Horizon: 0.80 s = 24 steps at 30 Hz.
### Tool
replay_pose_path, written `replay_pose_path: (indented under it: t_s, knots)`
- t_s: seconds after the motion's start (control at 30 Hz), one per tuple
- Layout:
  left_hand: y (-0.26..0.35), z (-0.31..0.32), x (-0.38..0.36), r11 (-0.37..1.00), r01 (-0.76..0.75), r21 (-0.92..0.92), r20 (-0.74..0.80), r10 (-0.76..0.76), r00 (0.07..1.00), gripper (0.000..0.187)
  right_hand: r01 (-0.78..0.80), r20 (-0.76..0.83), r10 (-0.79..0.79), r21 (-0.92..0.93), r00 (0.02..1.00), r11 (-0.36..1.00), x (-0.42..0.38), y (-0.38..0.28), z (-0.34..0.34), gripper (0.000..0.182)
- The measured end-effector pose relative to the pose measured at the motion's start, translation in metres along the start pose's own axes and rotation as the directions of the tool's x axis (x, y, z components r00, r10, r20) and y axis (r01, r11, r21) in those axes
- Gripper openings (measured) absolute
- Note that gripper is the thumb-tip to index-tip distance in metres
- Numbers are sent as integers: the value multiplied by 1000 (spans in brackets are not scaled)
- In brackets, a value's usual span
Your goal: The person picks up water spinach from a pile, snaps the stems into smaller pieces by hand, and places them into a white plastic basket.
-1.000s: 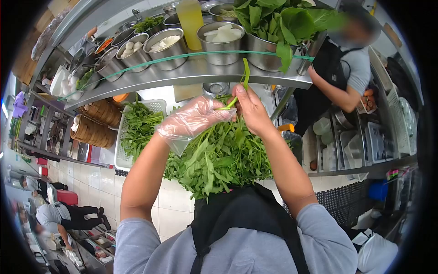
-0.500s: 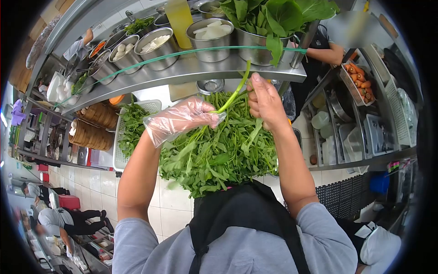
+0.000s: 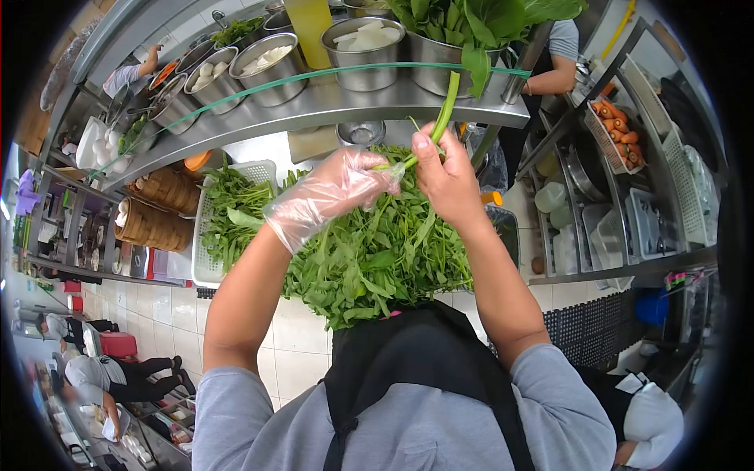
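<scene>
A thick green water spinach stem [image 3: 449, 106] runs between my hands, its pale cut end pointing up and away. My left hand [image 3: 342, 184], inside a clear plastic glove, is closed round the stem's lower part. Bare, my right hand [image 3: 448, 177] pinches the same stem further up between thumb and fingers. Both hands are above a big heap of leafy water spinach [image 3: 377, 259], which hides most of whatever holds it. More greens [image 3: 236, 212] lie in a white plastic basket [image 3: 206, 271] to the left.
Ahead, a steel shelf [image 3: 314, 118] carries metal pots, including one of leafy greens [image 3: 471, 31], and a yellow container [image 3: 308, 31]. Bamboo steamers [image 3: 157, 228] stand left; a carrot basket [image 3: 616, 133] is on the right rack. Co-workers [image 3: 102, 377] are at lower left, others at right.
My left hand has shifted slightly right and up. My right hand has turned and now pinches the stem, which stands higher and further right.
</scene>
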<state>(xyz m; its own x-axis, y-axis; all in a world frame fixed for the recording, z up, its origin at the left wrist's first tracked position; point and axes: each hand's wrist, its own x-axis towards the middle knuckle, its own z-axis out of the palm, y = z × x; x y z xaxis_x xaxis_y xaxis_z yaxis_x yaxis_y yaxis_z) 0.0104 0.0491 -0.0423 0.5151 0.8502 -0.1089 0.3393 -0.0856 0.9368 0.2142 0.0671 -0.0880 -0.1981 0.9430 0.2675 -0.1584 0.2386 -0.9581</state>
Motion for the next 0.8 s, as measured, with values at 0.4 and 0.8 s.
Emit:
replay_pose_path:
  t_s: [0.4,0.8]
  knots:
    - [-37,-66,-74,779,-613,-130,-770,310,558,23,278,-170,-320,-233,932,932,-47,-9,-33,21]
    - [-222,-118,-157,-47,595,803,-555,307,773,42,-93,151,162,-385,975,918,-70,25,-82,50]
